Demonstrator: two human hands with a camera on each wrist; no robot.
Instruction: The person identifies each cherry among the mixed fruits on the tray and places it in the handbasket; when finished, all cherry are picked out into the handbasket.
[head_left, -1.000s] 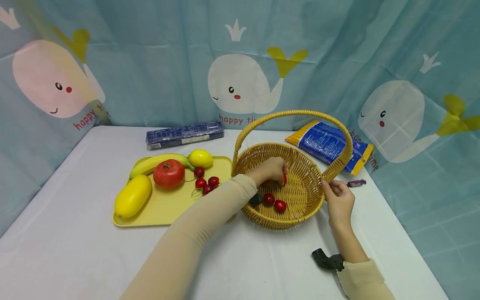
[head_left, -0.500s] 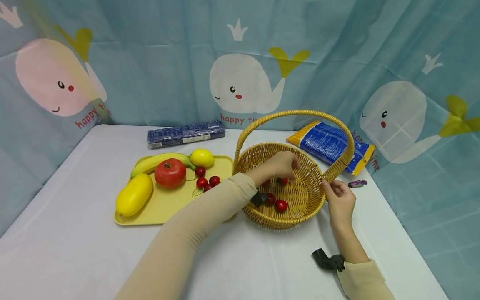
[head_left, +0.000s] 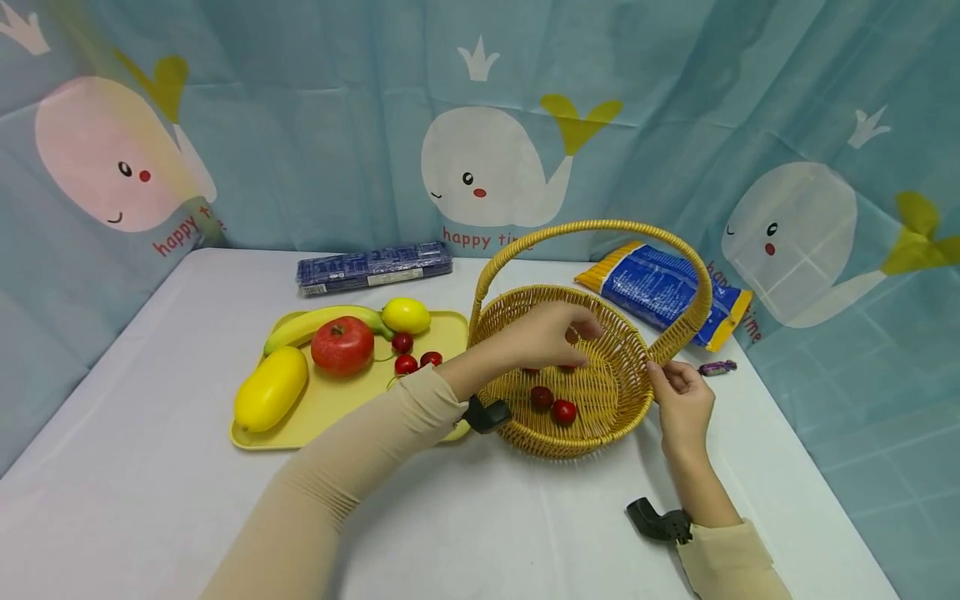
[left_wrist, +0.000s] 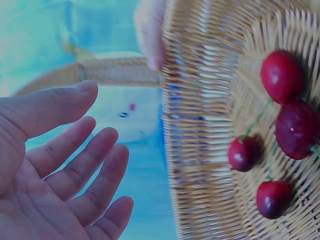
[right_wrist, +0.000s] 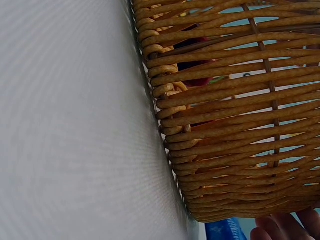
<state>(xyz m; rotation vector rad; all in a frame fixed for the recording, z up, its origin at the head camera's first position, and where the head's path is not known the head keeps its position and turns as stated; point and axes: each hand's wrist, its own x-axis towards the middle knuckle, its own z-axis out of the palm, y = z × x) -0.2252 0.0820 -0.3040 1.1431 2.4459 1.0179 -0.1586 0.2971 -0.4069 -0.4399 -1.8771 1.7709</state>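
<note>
A person in beige long sleeves (head_left: 360,462) holds a bare left hand (head_left: 547,335) over a round golden-brown woven wicker basket (head_left: 597,392) with a tall arched handle, thumb and fingers apart and gripping nothing, while the right hand (head_left: 684,406) pinches the basket's rim at the foot of the handle. Four glossy red cherries (left_wrist: 283,77), some showing thin green stems, lie on the basket's woven floor, two of them touching in the left wrist view. The basket stands on a white tabletop (head_left: 150,433), just beside a pale yellow rectangular tray (head_left: 326,407) bearing a yellow banana (head_left: 300,328) with green at one end, a yellow oval lemon (head_left: 406,317), a large round red fruit (head_left: 342,346), a plump yellow oblong fruit (head_left: 272,389) and more red cherries (head_left: 406,364), partly hidden by the left sleeve. Behind are a dark blue wrapped flat packet (head_left: 375,268) and a blue bag with orange-yellow ends (head_left: 652,283); a small purple wrapped sweet (head_left: 717,367) lies near the right hand, before a light blue whale-print curtain (head_left: 330,167).
</note>
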